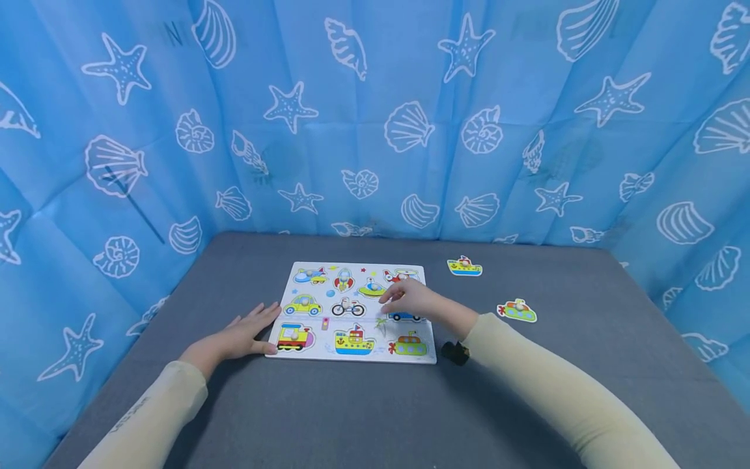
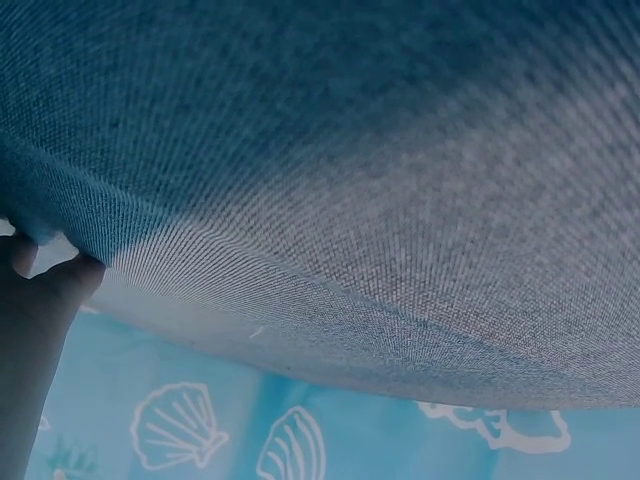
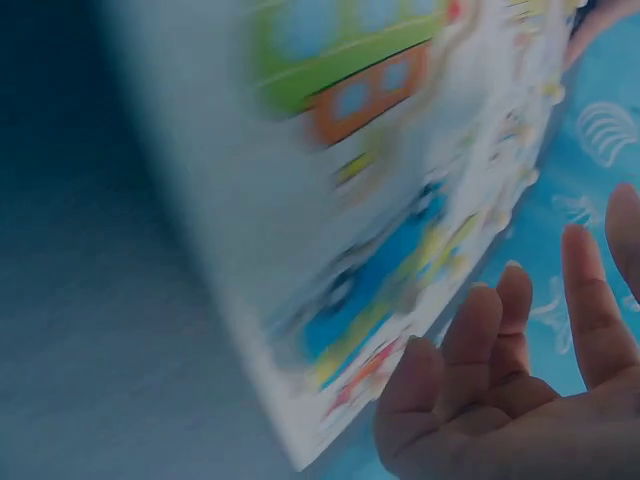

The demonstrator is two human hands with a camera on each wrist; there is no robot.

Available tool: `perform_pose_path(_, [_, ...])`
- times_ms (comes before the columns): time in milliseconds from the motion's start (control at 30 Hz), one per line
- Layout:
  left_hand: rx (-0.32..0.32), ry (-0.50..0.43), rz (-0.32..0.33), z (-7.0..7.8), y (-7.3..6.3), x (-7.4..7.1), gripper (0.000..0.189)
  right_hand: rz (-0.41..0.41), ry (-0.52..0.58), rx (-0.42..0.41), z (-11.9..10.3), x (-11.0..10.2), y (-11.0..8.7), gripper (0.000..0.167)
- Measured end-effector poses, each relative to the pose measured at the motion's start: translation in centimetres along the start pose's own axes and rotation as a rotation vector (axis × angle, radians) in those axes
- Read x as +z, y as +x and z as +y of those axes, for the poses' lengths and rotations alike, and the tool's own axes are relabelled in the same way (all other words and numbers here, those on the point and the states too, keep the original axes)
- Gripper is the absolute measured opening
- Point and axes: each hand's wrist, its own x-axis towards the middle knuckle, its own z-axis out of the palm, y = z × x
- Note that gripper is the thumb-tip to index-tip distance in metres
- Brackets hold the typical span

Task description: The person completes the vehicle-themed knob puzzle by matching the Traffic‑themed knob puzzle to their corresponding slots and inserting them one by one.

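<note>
A white peg puzzle board (image 1: 382,355) with vehicle pictures lies flat on the table. My left hand (image 1: 239,335) rests at its left edge, fingers spread and the thumb near the lower corner. Over the board's right side, my right hand (image 1: 417,299) hovers by the blue truck (image 1: 403,316), which it partly covers. The right wrist view shows those fingers (image 3: 465,345) loosely bent and apart, nothing between them. A knobbed car piece (image 1: 303,305), a train piece (image 1: 295,336) and a bicycle piece (image 1: 348,307) sit in the board. Ship (image 1: 354,341) and submarine (image 1: 410,345) pictures show along its bottom row.
Right of the board, a loose ship piece (image 1: 465,266) and a loose submarine piece (image 1: 517,311) lie on the grey tablecloth (image 1: 328,417). A small black object (image 1: 456,352) is by the right wrist. A blue curtain (image 1: 363,156) with shell drawings hangs behind the table.
</note>
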Motion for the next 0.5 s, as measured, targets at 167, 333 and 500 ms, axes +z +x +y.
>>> perform_pose_path(167, [-0.011, 0.01, 0.007, 0.0, 0.1, 0.0, 0.103, 0.061, 0.006, 0.017, 2.1, -1.7, -0.3, 0.023])
perform_pose_path(333, [-0.014, 0.01, 0.01, 0.2, 0.0, 0.0, 0.103, 0.172, 0.076, 0.078, 3.9, -3.5, -0.6, 0.029])
perform_pose_path(500, [-0.01, 0.003, 0.008, 0.3, -0.1, -0.2, 0.103, 0.281, 0.185, 0.132, 5.8, -4.8, -0.6, 0.038])
